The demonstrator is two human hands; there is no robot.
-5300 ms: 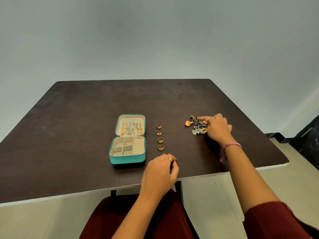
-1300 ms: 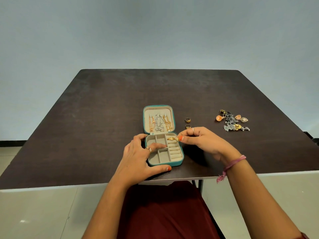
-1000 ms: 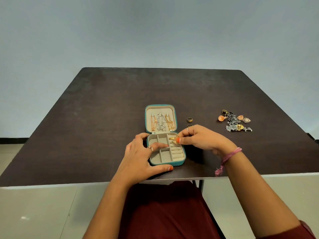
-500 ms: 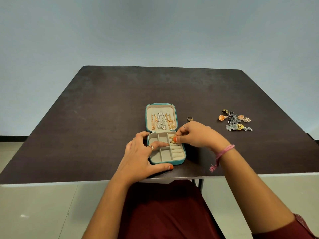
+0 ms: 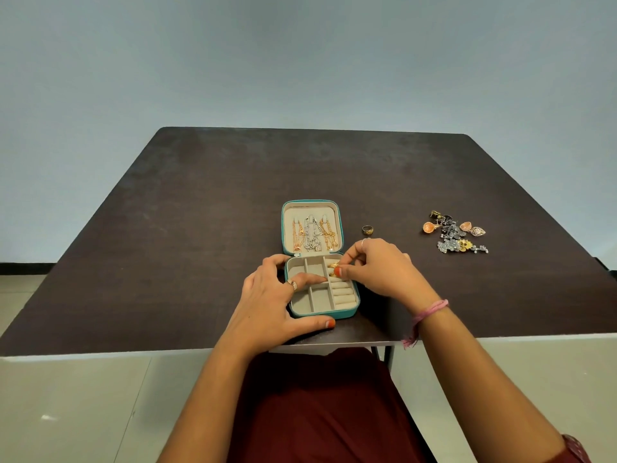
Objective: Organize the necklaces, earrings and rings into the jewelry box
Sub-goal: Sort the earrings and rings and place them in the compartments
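A small teal jewelry box (image 5: 347,314) lies open near the table's front edge. Gold and silver necklaces (image 5: 312,233) hang in its raised lid. My left hand (image 5: 272,304) grips the box's left and front sides, its forefinger lying across the compartments. My right hand (image 5: 377,267) pinches a gold ring (image 5: 335,266) over the ring rolls in the box's far right corner; a second gold ring seems to sit just below it. One gold ring (image 5: 367,229) lies on the table right of the lid. A cluster of earrings (image 5: 455,233) lies further right.
The dark table (image 5: 200,228) ends in a pale front edge just below my hands. My lap in dark red cloth is under it. A plain wall stands behind the table.
Since 5.3 s ago the box has come close to the front edge and my left hand has taken hold of it. Rings on the table went from several to one. My right hand edged toward the box's far corner.
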